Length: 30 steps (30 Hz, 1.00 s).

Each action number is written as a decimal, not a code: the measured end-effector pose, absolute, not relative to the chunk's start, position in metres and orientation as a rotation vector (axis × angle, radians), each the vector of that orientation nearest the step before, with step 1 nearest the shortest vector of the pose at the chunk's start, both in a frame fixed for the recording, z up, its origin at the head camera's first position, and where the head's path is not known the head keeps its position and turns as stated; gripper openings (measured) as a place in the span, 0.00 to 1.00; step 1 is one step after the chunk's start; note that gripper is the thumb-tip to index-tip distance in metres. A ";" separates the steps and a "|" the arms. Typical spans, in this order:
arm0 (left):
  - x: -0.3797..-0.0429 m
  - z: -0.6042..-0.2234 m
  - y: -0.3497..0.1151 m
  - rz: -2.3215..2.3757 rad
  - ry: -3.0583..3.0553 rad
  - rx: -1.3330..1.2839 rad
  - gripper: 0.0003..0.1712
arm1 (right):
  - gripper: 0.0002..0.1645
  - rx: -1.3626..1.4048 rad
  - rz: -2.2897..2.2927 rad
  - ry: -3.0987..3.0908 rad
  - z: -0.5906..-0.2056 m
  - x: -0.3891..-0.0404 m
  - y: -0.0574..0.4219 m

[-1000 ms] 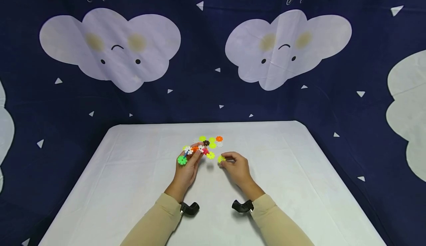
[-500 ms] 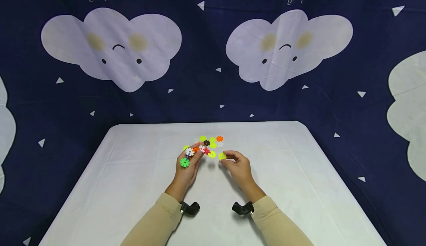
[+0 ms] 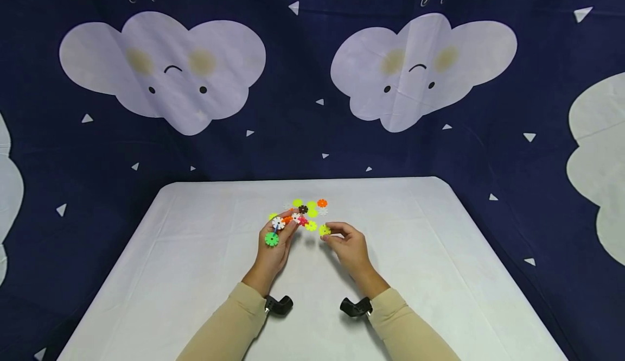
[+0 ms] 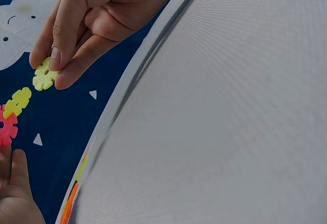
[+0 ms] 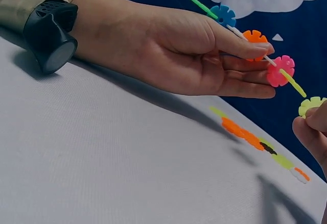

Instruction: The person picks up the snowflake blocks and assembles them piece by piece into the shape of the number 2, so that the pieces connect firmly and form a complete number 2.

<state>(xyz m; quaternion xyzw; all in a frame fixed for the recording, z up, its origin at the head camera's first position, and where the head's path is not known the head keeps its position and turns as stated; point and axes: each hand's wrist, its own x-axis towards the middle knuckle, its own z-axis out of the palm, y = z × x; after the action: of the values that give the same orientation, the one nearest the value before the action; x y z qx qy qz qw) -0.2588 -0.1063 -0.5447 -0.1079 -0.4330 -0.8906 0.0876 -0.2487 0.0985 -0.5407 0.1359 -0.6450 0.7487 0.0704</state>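
Note:
My left hand (image 3: 274, 252) holds a chain of interlocking snowflake discs above the table. A green disc (image 3: 272, 239) hangs at its near end, followed by blue (image 5: 223, 16), white, orange (image 5: 255, 43), white and pink (image 5: 281, 71) discs. At the far end a yellow disc (image 4: 18, 102) is slotted into the pink one. Thumb and fingers pinch the chain around the orange disc in the right wrist view. Facing that end, my right hand (image 3: 352, 248) pinches a loose yellow disc (image 4: 44, 76) by its edge; a small gap separates the two yellow discs.
Beyond the hands, several loose discs lie on the white table (image 3: 400, 241), among them an orange disc (image 3: 322, 203), a dark brown disc (image 3: 303, 209) and a yellow-green disc (image 3: 298, 203). A dark blue cloth (image 3: 293, 154) with clouds hangs behind the table.
The chain has turned a little in my left hand, its green end shifting right and down. My right hand has moved only slightly, with the yellow disc still pinched.

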 end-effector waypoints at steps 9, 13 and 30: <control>-0.259 -0.543 -0.105 -2.651 -1.300 -0.264 0.26 | 0.18 0.444 2.283 -1.877 -0.542 -0.248 0.096; -0.259 -0.542 -0.105 -2.651 -1.300 -0.229 0.25 | 0.17 0.477 2.259 -1.874 -0.542 -0.247 0.096; -0.260 -0.544 -0.105 -2.641 -1.284 -0.222 0.24 | 0.18 0.549 2.239 -1.837 -0.542 -0.244 0.094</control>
<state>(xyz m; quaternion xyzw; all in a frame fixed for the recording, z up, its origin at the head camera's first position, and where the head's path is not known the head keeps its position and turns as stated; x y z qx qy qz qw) -0.2598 -0.1049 -0.5438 -0.0750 -0.4341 -0.8924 0.0982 -0.2443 0.0945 -0.5421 0.1853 -0.6203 0.7560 0.0968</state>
